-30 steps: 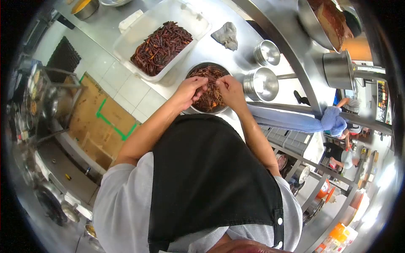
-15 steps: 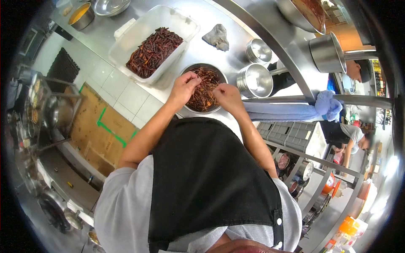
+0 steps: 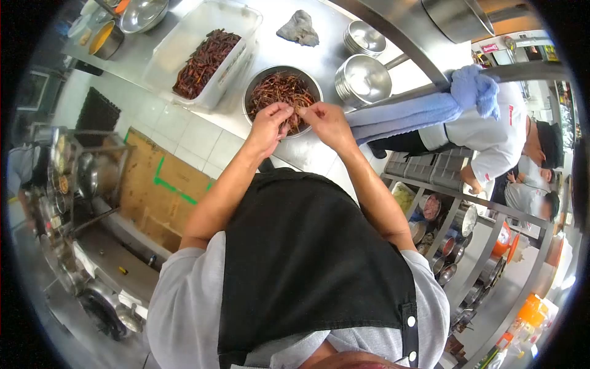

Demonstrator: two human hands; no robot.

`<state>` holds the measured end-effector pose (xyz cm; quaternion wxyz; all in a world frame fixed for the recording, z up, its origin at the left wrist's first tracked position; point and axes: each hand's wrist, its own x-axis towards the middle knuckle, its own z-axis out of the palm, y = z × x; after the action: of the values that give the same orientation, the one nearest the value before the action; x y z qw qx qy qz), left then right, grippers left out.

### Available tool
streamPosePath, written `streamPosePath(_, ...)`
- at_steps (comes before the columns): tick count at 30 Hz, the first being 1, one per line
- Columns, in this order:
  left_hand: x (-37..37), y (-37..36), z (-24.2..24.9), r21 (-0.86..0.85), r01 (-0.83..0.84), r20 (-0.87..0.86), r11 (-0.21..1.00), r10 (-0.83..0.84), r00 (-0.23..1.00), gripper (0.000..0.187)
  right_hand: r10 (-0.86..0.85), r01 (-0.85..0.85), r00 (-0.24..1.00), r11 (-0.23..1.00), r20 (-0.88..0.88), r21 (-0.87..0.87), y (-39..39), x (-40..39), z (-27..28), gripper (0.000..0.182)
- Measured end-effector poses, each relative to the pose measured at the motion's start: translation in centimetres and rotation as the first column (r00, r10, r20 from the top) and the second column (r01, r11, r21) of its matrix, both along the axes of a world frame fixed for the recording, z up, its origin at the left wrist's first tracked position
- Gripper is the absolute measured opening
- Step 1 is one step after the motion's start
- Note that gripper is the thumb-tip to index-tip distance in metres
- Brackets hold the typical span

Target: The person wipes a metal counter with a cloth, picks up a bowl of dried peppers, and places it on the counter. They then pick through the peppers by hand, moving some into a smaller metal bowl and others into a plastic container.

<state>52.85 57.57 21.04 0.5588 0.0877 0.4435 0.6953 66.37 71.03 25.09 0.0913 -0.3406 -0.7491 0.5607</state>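
A round metal bowl point(image 3: 248, 101) holds a heap of thin, reddish-brown dried chillies point(image 3: 279, 89). Over its near edge, my left hand point(image 3: 270, 128) is closed in a pinch. My right hand point(image 3: 327, 125) pinches close beside it, fingertips almost meeting. Between them is a small piece that looks like a dried chilli, partly hidden by the fingers. Beyond the bowl to the left stands a translucent plastic tub point(image 3: 165, 58) with darker red dried chillies point(image 3: 206, 64) piled along one side.
A crumpled grey cloth point(image 3: 298, 29) lies on the steel counter behind the bowl. Stacked metal bowls point(image 3: 364, 80) stand to the right, near a rail with a knotted blue towel point(image 3: 405, 114). A co-worker in white point(image 3: 491, 132) bends beyond the rail. A pot of yellow liquid point(image 3: 106, 40) sits far left.
My hands have drawn together, fingertips now nearly touching at the bowl's near side. The view has shifted, and a co-worker in white now stands closer at the right.
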Motion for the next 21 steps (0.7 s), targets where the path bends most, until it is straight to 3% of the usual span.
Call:
streamPosePath(2,0.9,-0.3,0.6,0.005,-0.072,-0.018,0.997,0.072,0.997,0.012,0.043,-0.045,0.997,0.999,-0.057,-0.025,-1.6,1.2,-0.3,0.023)
streamPosePath(5,2.2,-1.1,1.4,-0.040,-0.111,-0.066,0.993,0.108,0.992,0.012,0.017,-0.011,0.997,0.997,-0.069,0.081,-3.8,2.0,0.3,0.019)
streamPosePath(9,2.5,-2.6,1.5,-0.040,-0.086,-0.079,0.995,0.083,0.993,0.013,0.037,0.027,0.955,0.977,-0.295,0.210,-4.7,2.2,-1.7,0.015)
streamPosePath(12,3.1,-3.6,1.0,-0.007,-0.023,0.034,1.000,0.024,0.999,0.013,0.229,-0.133,0.928,0.941,-0.295,0.312,-4.9,3.5,-0.8,0.013)
streamPosePath(15,4.0,-4.1,1.6,0.051,-0.027,0.216,0.998,0.016,0.976,0.012,0.149,-0.204,0.945,0.965,-0.293,-0.166,-4.8,4.4,0.0,0.011)
streamPosePath(19,4.5,-4.4,0.9,0.055,-0.060,0.345,0.997,0.037,0.938,0.009,0.135,-0.284,0.880,0.918,-0.456,-0.276,-5.2,4.9,0.5,0.012)
streamPosePath(21,3.5,-4.2,0.3,0.047,-0.072,0.338,0.996,0.052,0.940,0.009,0.067,-0.189,0.927,0.933,-0.368,-0.307,-6.1,4.7,1.3,0.013)
